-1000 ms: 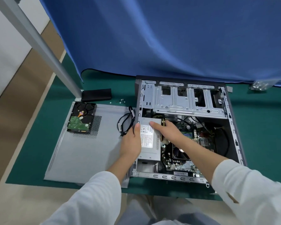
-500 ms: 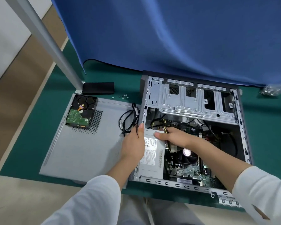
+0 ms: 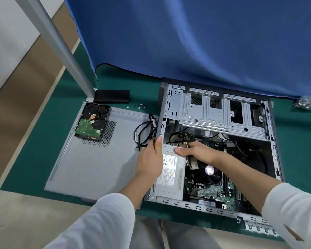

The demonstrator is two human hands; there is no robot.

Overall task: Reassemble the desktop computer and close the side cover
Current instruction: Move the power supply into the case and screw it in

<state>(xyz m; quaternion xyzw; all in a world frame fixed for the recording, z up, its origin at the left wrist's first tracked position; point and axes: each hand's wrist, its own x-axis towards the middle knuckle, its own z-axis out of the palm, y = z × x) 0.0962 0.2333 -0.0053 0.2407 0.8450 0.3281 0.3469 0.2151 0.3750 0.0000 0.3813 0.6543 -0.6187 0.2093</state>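
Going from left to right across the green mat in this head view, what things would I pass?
Bare hard drive with green circuit board → loop of black cables → left hand on the case edge → silver power supply box → round black cooler fan → grey right wall of the open computer case.

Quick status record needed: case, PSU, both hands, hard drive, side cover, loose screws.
case: open, lying on its side on green mat
PSU: in case's near-left corner
left hand: grips case's left edge beside the PSU
right hand: on PSU's far end, by the cables
hard drive: out, lying on side cover
side cover: off, flat left of case
screws: loose on mat
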